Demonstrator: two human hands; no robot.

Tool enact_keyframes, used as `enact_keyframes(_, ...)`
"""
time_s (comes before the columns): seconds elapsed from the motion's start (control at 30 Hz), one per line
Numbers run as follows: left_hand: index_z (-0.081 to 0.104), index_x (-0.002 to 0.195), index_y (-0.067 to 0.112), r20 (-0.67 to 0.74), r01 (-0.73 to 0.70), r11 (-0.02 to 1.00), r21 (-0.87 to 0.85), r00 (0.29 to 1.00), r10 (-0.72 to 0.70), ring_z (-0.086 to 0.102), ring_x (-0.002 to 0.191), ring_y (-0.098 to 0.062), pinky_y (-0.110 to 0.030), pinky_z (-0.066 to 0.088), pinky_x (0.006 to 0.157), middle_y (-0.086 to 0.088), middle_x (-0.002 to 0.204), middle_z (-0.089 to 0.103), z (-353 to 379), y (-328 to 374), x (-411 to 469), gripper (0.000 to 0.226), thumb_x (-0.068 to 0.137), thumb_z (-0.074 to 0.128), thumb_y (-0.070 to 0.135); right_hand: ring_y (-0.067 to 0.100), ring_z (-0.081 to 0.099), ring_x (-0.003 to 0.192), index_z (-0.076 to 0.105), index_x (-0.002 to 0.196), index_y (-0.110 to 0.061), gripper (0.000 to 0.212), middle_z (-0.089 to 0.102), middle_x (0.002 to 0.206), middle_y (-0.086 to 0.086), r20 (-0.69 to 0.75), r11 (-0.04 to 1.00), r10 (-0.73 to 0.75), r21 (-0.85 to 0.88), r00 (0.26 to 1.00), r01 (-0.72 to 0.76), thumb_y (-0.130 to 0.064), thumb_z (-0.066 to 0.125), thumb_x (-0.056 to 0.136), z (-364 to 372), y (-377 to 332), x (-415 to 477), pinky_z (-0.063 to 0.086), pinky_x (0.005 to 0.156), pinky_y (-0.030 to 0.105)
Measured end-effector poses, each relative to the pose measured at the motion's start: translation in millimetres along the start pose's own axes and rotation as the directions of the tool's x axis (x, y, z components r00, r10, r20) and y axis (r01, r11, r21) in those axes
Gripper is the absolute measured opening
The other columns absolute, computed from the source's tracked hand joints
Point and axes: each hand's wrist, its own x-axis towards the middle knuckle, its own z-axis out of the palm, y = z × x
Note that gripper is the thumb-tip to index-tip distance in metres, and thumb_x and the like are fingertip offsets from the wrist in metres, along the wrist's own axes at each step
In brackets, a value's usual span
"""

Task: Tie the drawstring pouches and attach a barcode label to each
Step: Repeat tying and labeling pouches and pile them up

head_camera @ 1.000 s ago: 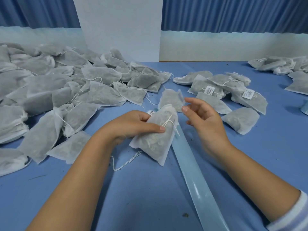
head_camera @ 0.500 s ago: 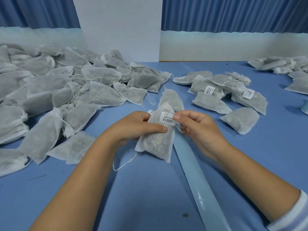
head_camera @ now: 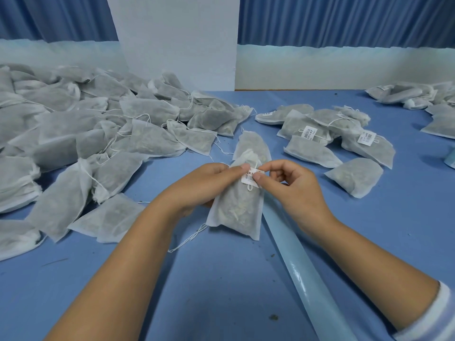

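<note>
Tbl (head_camera: 221,279): pouch (head_camera: 236,210) lengthwise, neck w/ label (head_camera: 250,177) away

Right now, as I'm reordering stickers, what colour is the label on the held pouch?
White with a black barcode; the head view shows the barcode label best.

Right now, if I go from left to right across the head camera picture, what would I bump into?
Heap of pouches → left hand → held pouch → right hand, pinching the barcode label → lone pouch → far pile of pouches.
</note>
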Motion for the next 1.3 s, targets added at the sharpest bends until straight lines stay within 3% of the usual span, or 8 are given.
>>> enact_keyframes(0.1, 0.065, 0.108, 0.003, -0.069, -0.011, 1.000, 0.013, 0.998, 0.012, 0.063, 0.076, -0.014, -0.029, 0.047, 0.073, 0.003, 0.086, 0.068, 3.7, -1.3, 3.3, 0.048, 0.098, 0.053, 0.048, 0.007, 0.043, 0.063, 0.073, 0.085, -0.020, 0.007, 0.052, 0.066, -0.007, 0.002, 1.000, -0.006, 0.008, 1.000, 0.006, -0.016, 0.077, 0.081, -0.2, 0.3, -0.4, 0.039, 0.060, 0.013)
enact_keyframes(0.2, 0.067, 0.098, 0.013, -0.065, -0.076, 0.997, 0.023, 0.995, 0.078, 0.058, 0.064, -0.003, -0.015, 0.043, 0.058, 0.013, 0.072, 0.065, 5.7, -1.6, 1.9, 0.032, 0.102, 0.049, 0.039, 0.003, 0.045, 0.059, 0.074, 0.090, -0.022, 0.006, 0.060, 0.068, -0.016, -0.022, 0.999, 0.024, 0.038, 0.999, -0.023, -0.021, 0.075, 0.084, -0.8, 0.2, 0.2, 0.038, 0.055, 0.010)
enact_keyframes(0.33, 0.068, 0.098, 0.015, -0.052, -0.126, 0.992, -0.021, 0.991, 0.125, 0.062, 0.075, -0.007, -0.022, 0.047, 0.070, 0.008, 0.083, 0.069, 6.8, -2.5, 2.1, 0.030, 0.103, 0.049, 0.037, 0.005, 0.058, 0.070, 0.066, 0.107, -0.024, 0.027, 0.067, 0.080, -0.004, -0.017, 0.987, 0.133, 0.096, 0.991, -0.131, -0.028, 0.075, 0.082, -2.3, -0.1, 4.2, 0.047, 0.065, 0.016)
enact_keyframes(0.47, 0.067, 0.090, 0.021, -0.048, -0.161, 0.986, -0.039, 0.986, 0.159, 0.062, 0.074, -0.005, -0.022, 0.047, 0.072, 0.012, 0.078, 0.068, 7.1, -3.6, 2.8, 0.026, 0.103, 0.049, 0.034, 0.006, 0.066, 0.077, 0.068, 0.101, -0.022, 0.019, 0.076, 0.092, -0.003, 0.103, 0.949, 0.248, 0.172, 0.963, -0.263, -0.027, 0.074, 0.084, -4.0, -0.5, 6.6, 0.048, 0.069, 0.024)
enact_keyframes(0.63, 0.067, 0.088, 0.022, -0.051, -0.188, 0.979, -0.077, 0.982, 0.184, 0.061, 0.061, 0.002, -0.010, 0.044, 0.055, 0.017, 0.069, 0.067, 8.0, -1.4, 1.6, 0.026, 0.103, 0.048, 0.033, 0.013, 0.067, 0.083, 0.068, 0.097, -0.028, 0.023, 0.075, 0.096, 0.000, 0.139, 0.954, 0.196, 0.200, 0.971, -0.221, -0.032, 0.078, 0.077, -6.3, -0.9, 8.1, 0.048, 0.076, 0.034)
enact_keyframes(0.77, 0.069, 0.099, 0.018, -0.050, -0.168, 0.975, -0.143, 0.986, 0.162, 0.066, 0.074, -0.003, -0.016, 0.049, 0.065, 0.009, 0.083, 0.073, 8.5, -1.2, 2.1, 0.025, 0.104, 0.048, 0.032, 0.018, 0.070, 0.087, 0.064, 0.106, -0.019, 0.046, 0.075, 0.098, 0.006, 0.143, 0.955, 0.166, 0.225, 0.976, -0.195, -0.036, 0.079, 0.067, -5.6, -0.8, 8.0, 0.056, 0.081, 0.033)
enact_keyframes(0.93, 0.070, 0.098, 0.016, -0.076, -0.133, 0.974, -0.182, 0.990, 0.121, 0.066, 0.075, -0.006, -0.021, 0.052, 0.069, 0.006, 0.083, 0.073, 12.2, -2.4, 4.7, 0.027, 0.103, 0.049, 0.032, 0.002, 0.066, 0.067, 0.058, 0.103, -0.014, 0.025, 0.074, 0.081, -0.005, 0.112, 0.973, 0.115, 0.186, 0.987, -0.134, -0.017, 0.074, 0.083, -5.4, -0.3, 10.4, 0.046, 0.056, 0.010)
enact_keyframes(1.3, 0.071, 0.095, 0.014, -0.217, -0.110, 0.915, -0.389, 0.976, 0.025, 0.070, 0.079, -0.015, -0.032, 0.056, 0.075, -0.002, 0.086, 0.075, 13.6, -1.7, 12.3, 0.031, 0.101, 0.052, 0.038, 0.008, 0.055, 0.068, 0.046, 0.099, -0.025, 0.032, 0.068, 0.072, -0.009, 0.256, 0.999, -0.025, 0.035, 0.966, 0.017, -0.036, 0.071, 0.083, -13.0, -8.0, 2.9, 0.043, 0.065, 0.022)
